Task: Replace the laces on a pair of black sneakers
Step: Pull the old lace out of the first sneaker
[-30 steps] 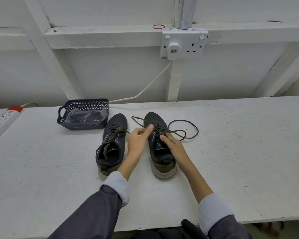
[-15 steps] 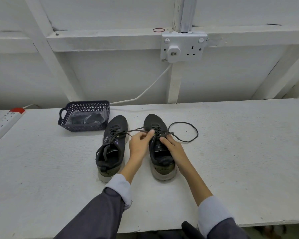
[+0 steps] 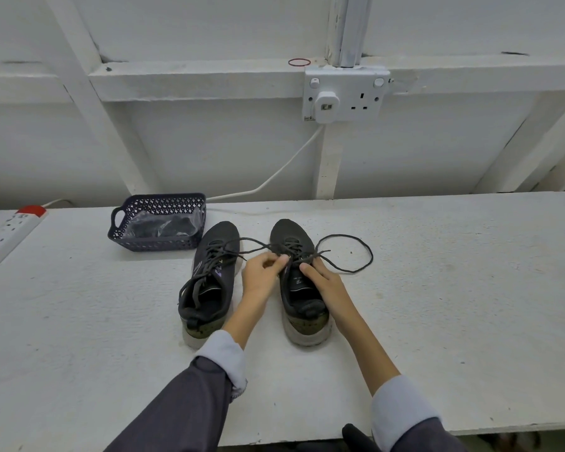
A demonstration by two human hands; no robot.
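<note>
- Left hand [image 3: 263, 274]: a second ago you hold it raised, drawing a strand up and to the far left. Now it is lowered onto the upper eyelets of the right sneaker [image 3: 302, 288], fingertips pinched together on the lace [image 3: 372, 257].
- Right hand [image 3: 327, 282]: unmoved on that sneaker's right flank, fingertips at the lace crossings. Whether it pinches or only steadies cannot be told.
- Lace: dark. The strand that was drawn up now lies low, reaching left to the toe of the left sneaker [image 3: 209, 282]. The other end keeps its wide loop on the table [image 3: 437, 288] to the right.
- Right sneaker: mid-table, toe pointing far, bow undone. Judgement: you are early in removing the old lace, with the next crossing due for loosening.
- Left sneaker: just left of its pair, laced, untouched.
- Basket [image 3: 163, 196]: far left, holding a clear bag with dark contents, possibly the new laces.
- Writing: a purple mark on the left sneaker's side and a pale label inside the right sneaker, both too small to read.
</note>
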